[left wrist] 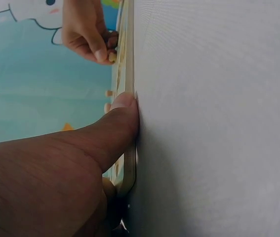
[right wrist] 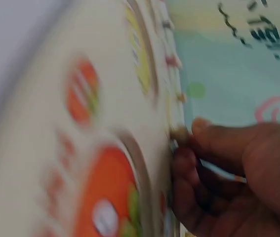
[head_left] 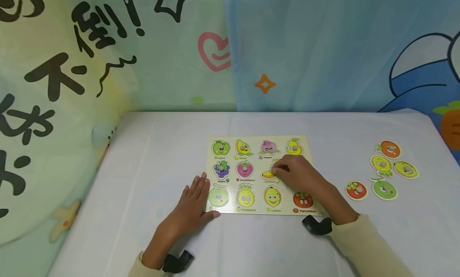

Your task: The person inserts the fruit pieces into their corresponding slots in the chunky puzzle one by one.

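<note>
one puzzle board: right hand, fingers pinching banana piece by knob; left hand, fingers straight, touching edge.

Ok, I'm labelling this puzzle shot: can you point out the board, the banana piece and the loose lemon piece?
Board (head_left: pixel 259 193): head view, on a bare patch below its middle.
Banana piece (head_left: pixel 268 175): head view, on its yellow lower end.
Loose lemon piece (head_left: pixel 405 170): head view, on its yellow middle.

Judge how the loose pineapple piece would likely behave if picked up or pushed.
The loose pineapple piece lies flat, so it would probably slide, not roll. Its small knob should make lifting easier. Pushed right, it may nudge the lemon piece close beside it.
</note>
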Available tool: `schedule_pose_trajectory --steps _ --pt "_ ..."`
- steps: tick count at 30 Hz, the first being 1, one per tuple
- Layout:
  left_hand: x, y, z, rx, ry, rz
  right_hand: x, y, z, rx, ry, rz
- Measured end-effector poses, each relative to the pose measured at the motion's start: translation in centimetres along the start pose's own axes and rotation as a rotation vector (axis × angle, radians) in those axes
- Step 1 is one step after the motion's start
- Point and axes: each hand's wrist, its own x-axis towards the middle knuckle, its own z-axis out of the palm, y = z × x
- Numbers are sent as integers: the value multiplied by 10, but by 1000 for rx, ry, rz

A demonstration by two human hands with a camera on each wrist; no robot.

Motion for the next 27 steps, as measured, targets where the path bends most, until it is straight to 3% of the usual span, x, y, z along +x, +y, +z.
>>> schedule_pose_trajectory --steps 6,21,27 --pt "1 -2 2 -4 -1 -1 1 11 -18 85 -95 4" --pt "0 -3 2 17 3 10 -7 50 -60 -43 191 99" --pt "1 -3 1 10 4 17 -19 77 -78 -72 219 190"
